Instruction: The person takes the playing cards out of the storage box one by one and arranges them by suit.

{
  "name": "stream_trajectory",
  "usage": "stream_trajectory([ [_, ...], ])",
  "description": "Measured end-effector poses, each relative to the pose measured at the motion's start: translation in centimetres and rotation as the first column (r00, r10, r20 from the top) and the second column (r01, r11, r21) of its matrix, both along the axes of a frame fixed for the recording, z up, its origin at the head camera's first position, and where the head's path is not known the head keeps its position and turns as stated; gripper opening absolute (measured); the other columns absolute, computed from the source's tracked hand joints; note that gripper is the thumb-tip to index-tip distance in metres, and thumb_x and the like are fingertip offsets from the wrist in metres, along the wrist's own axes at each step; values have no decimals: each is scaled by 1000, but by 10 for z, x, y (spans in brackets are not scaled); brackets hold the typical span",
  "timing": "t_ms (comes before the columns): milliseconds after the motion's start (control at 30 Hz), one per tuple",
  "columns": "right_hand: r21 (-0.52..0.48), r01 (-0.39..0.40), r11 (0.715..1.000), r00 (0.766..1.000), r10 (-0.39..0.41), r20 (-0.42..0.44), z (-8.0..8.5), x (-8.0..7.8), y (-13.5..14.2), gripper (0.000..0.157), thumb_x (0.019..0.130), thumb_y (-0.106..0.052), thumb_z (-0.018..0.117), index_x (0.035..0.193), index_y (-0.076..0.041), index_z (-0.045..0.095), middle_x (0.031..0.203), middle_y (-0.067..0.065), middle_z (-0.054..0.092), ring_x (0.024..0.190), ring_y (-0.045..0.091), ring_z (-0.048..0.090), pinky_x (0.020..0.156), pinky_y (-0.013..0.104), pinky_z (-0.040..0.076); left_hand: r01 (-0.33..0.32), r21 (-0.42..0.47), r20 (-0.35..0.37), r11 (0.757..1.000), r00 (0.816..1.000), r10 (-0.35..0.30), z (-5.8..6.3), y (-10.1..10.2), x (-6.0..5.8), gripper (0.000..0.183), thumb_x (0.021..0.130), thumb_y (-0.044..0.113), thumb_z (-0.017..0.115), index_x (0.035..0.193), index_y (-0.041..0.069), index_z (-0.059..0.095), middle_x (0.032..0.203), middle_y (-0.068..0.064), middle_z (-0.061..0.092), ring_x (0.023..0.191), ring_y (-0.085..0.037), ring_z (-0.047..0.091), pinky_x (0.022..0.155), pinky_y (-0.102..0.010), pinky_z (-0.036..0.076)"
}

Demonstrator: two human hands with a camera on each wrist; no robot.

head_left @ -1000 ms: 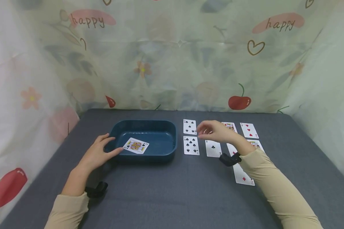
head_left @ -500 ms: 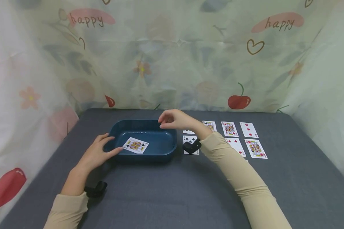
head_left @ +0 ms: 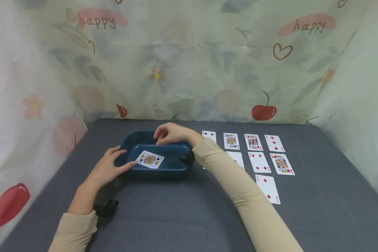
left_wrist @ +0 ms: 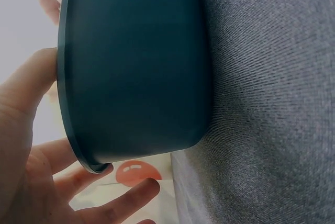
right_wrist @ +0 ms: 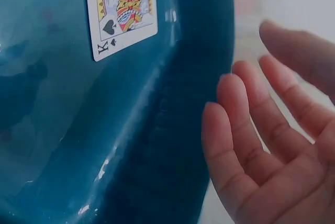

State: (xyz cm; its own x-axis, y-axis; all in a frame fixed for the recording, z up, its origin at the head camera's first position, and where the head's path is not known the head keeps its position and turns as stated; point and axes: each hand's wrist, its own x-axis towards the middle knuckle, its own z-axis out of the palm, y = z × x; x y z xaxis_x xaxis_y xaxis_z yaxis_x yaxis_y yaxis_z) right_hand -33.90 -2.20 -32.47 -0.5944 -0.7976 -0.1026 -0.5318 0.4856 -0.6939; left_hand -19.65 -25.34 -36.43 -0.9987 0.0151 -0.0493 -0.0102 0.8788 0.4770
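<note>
A dark blue tray (head_left: 163, 172) stands on the grey cloth in the head view, with a king of spades (head_left: 149, 159) lying face up inside. Across its left corner my left hand (head_left: 108, 166) spreads, thumb at the front rim and fingers at the left end; the left wrist view shows the fingers (left_wrist: 123, 200) fairly straight. My right hand (head_left: 171, 133) hovers over the tray's back part, fingers loosely bent. The right wrist view shows nothing between its thumb and fingers (right_wrist: 230, 98), and the king of spades (right_wrist: 125, 9) lies apart from them.
Several face-up cards lie right of the tray: king of clubs (head_left: 231, 141), king of diamonds (head_left: 253, 142), three of hearts (head_left: 274, 144), four of diamonds (head_left: 259, 162), king of hearts (head_left: 282, 164), two of diamonds (head_left: 267, 187). The right sleeve (head_left: 236, 185) covers others partly. A printed curtain (head_left: 195, 80) hangs behind.
My right hand has moved left from above the cards to over the tray, uncovering several cards on the right. The left hand, the tray and the king of spades stay where they were.
</note>
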Motion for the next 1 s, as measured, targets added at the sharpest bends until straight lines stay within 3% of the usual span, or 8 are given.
stream_trajectory([
  [433,119,4,993,996,-15,89,-22,-4,-30,40,83,-16,70,119,-2,58,109,12,64,87,12,58,68,19,47,1,-6,-18,1000,1000,-1,0,0,-1,83,85,59,55,141,1,37,151,-25,20,134,-47,28,103,-64,30],
  [733,234,33,972,999,-22,-50,-37,5,-41,47,77,-17,76,118,-6,56,117,14,59,108,22,56,87,26,48,5,7,-38,1000,999,-5,-2,2,-1,80,85,56,56,140,1,38,151,-25,21,134,-47,28,103,-63,30],
  [1000,316,64,947,995,-37,-92,-44,10,-47,62,72,-15,80,125,-12,48,127,12,55,117,22,52,94,29,46,3,7,-34,1000,999,-3,-4,0,1,81,85,57,56,140,0,38,151,-25,20,134,-47,28,103,-64,30],
])
